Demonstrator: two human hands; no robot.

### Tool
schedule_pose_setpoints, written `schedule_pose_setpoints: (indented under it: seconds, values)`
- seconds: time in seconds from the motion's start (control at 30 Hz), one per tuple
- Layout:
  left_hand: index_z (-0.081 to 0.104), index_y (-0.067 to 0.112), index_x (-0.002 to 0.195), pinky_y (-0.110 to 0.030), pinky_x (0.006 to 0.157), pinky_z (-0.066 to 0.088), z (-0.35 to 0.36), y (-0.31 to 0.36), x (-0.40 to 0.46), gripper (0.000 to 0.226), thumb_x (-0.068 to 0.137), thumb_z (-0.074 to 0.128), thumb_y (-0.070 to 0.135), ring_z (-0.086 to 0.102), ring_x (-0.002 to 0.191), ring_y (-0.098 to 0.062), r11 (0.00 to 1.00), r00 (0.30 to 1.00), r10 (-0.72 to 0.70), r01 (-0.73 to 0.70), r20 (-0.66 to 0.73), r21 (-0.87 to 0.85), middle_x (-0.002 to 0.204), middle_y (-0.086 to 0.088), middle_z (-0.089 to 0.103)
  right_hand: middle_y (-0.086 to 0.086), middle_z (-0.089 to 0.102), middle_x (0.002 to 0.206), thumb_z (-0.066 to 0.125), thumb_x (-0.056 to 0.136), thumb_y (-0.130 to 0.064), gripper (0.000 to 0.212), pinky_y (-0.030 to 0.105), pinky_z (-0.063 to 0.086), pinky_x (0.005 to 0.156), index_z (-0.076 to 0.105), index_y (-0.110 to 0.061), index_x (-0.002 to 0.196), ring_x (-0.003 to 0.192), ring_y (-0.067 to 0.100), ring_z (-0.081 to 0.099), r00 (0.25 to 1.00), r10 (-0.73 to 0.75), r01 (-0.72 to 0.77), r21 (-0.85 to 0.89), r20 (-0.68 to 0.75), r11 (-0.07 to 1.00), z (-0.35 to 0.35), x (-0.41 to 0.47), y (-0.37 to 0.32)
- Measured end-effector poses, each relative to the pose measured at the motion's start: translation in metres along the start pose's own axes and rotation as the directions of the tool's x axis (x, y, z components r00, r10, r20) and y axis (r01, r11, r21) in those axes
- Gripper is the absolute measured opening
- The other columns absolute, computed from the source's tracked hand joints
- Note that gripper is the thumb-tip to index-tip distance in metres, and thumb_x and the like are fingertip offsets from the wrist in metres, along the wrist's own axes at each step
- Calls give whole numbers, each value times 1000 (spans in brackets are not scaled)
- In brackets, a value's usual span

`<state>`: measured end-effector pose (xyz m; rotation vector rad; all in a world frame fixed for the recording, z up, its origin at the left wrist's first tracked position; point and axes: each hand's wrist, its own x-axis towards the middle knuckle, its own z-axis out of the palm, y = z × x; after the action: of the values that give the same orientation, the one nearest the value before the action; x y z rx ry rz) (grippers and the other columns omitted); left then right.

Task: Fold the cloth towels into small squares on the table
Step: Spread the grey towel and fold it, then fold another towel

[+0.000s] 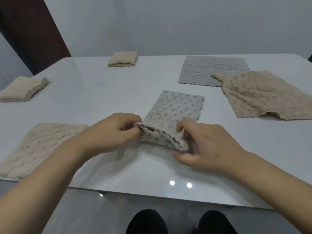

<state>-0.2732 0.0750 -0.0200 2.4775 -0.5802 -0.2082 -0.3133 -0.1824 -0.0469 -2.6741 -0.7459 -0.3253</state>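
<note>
Near the front edge of a glossy white table [101, 92], a grey bubble-textured towel [175, 112], already doubled into a long strip that runs away from the viewer. Near end of that strip lifted off the surface and pinched at both corners: left hand [111, 132] with fingers curled, gripping the left corner between thumb and fingertips; right hand [206, 146] likewise curled, thumb on top and fingers beneath the right corner. Far end of the strip lying flat on the tabletop. Just left of the hands, a beige towel [38, 147] spread flat, reaching close to the table's near edge, with the left forearm crossing above its right corner. At the far right, a larger grey towel [209, 70] laid open and flat, and in front of it a rumpled beige towel [263, 95], one of its corners overlapping the grey one's near right edge. At the far left edge, a folded beige stack [23, 88] of several layers; further back near the middle, a second folded beige square [123, 59], well apart from the stack. Below the table edge, two dark rounded shapes [146, 222] over a pale floor, too cut off to identify with certainty.
</note>
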Motion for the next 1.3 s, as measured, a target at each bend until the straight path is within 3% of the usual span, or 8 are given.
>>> schedule_pose_setpoints:
  seconds: [0.1, 0.17, 0.33, 0.43, 0.77, 1.0, 1.23, 1.3]
  values:
    - [60, 10, 77, -43, 64, 39, -6, 3, 7, 25, 77, 54, 34, 47, 67, -29, 991, 1000, -5, 5, -4, -136, 76, -17, 53, -11, 55, 62, 30, 83, -71, 43, 31, 41, 53, 43, -30, 89, 56, 13, 51, 998, 3, -5, -26, -67, 1000, 1, 5, -1]
    - [64, 7, 83, -49, 73, 45, -9, 3, 15, 33, 73, 58, 38, 55, 77, -37, 960, 1000, -19, 14, -13, -278, 84, -22, 58, -7, 48, 54, 32, 89, -64, 44, 34, 38, 53, 40, -24, 74, 54, 13, 47, 993, 89, -77, 143, -80, 987, -2, 10, 4]
    - [63, 5, 89, -22, 70, 50, 1, 7, 47, 17, 92, 67, 21, 62, 77, -13, 856, 983, -96, 1, -156, -517, 83, -5, 64, 1, 60, 66, 49, 93, -51, 31, 37, 46, 63, 54, -21, 89, 61, 15, 55, 963, 257, -205, 403, -78, 892, -9, 27, 28]
    - [62, 6, 93, -26, 68, 50, 10, 7, 78, 19, 95, 64, 25, 62, 75, -9, 862, 962, -149, 12, -230, -507, 85, -1, 65, -1, 58, 69, 53, 93, -43, 17, 32, 42, 64, 56, -26, 94, 63, 10, 50, 923, 353, -255, 442, -154, 860, -8, 45, 43]
    - [44, 17, 71, -32, 63, 33, 39, -10, 168, 35, 95, 56, 40, 44, 63, -18, 974, 933, -203, 159, -297, -164, 65, 5, 46, 11, 56, 108, 42, 98, -31, 27, 41, 41, 90, 59, -10, 98, 107, 30, 48, 875, 478, -473, 66, -81, 878, 18, 110, 110]
    - [39, 19, 70, -35, 70, 32, 41, -18, 177, 39, 93, 58, 45, 43, 65, -23, 969, 932, -239, 211, -272, -126, 64, 4, 43, 8, 60, 116, 41, 98, -26, 20, 30, 33, 71, 55, -14, 105, 95, 23, 49, 838, 488, -466, -145, 244, 873, 1, 134, 120]
    - [41, 20, 64, -34, 68, 33, 42, -19, 179, 42, 89, 60, 49, 41, 56, -18, 961, 928, -253, 209, -274, -180, 53, 11, 42, 14, 60, 115, 25, 99, -52, 48, 38, 35, 76, 53, -14, 105, 107, 33, 54, 939, 340, -320, -233, 51, 918, 27, 155, 99]
    - [47, 22, 64, -30, 60, 33, 39, -17, 177, 40, 87, 63, 51, 39, 52, -15, 939, 933, -279, 217, -225, -267, 51, 10, 42, 9, 63, 103, 22, 96, -61, 54, 36, 36, 73, 50, -16, 88, 99, 30, 56, 945, 320, -299, -206, 76, 932, 32, 152, 100]
